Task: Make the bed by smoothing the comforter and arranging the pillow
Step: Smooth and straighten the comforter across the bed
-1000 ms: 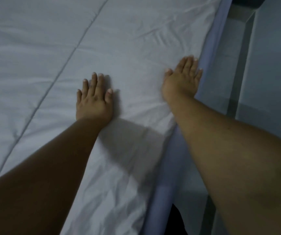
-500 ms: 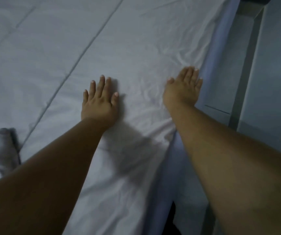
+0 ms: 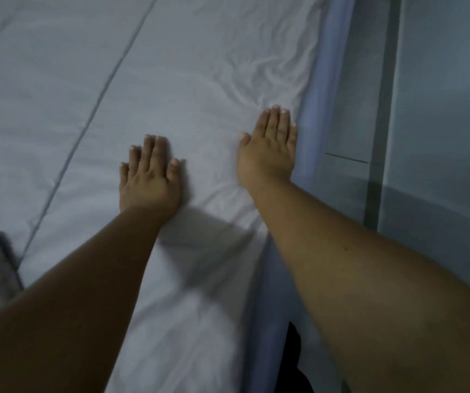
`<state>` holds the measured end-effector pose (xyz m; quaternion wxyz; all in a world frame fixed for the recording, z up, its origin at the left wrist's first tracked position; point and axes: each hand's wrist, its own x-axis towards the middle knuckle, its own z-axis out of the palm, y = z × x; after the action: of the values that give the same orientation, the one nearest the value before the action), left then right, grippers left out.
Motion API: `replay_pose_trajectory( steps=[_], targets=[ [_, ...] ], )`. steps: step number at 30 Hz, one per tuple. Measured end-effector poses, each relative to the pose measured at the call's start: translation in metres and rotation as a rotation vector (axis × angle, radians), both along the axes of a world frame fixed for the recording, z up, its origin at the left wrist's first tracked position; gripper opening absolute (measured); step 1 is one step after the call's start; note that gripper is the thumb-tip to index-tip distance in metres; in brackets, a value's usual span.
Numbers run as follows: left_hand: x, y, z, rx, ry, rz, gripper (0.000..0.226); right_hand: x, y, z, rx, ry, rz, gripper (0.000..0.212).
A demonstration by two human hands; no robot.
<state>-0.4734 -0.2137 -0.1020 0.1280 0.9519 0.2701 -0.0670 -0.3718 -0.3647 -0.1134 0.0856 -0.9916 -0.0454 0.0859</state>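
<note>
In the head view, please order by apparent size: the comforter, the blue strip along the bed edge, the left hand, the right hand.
1. comforter
2. blue strip
3. left hand and right hand: they look about alike, so they share this place.

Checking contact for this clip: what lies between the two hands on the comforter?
Nothing but the comforter itself. In the head view, a strip of lightly wrinkled white fabric separates the left hand from the right hand.

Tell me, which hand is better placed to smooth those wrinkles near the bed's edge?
Probably the right hand: it lies flat on the comforter by the edge, just below the wrinkles. The left hand presses smoother fabric farther toward the middle.
</note>
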Motion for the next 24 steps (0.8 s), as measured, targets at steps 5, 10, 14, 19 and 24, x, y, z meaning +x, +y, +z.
replay_pose_trajectory(
  steps=[5, 10, 14, 19, 24],
  targets=[
    [-0.049, -0.001, 0.009, 0.003, -0.012, -0.049, 0.057, -0.089, 0.045, 0.014, 0.148, -0.029, 0.063, 0.063],
    [-0.110, -0.003, 0.014, 0.008, -0.007, -0.117, 0.057, -0.170, 0.014, -0.008, 0.098, 0.015, 0.038, 0.063],
    [-0.155, -0.010, 0.010, 0.019, 0.022, -0.138, 0.057, -0.186, -0.018, -0.003, 0.055, 0.016, -0.084, 0.063],
    [-0.168, -0.023, 0.004, 0.015, 0.003, -0.110, 0.057, -0.211, 0.018, 0.007, 0.157, -0.073, 0.101, 0.063],
    [-0.176, -0.022, -0.005, 0.027, 0.020, -0.073, 0.057, -0.216, -0.002, -0.017, 0.110, -0.039, 0.130, 0.062]
  ],
)
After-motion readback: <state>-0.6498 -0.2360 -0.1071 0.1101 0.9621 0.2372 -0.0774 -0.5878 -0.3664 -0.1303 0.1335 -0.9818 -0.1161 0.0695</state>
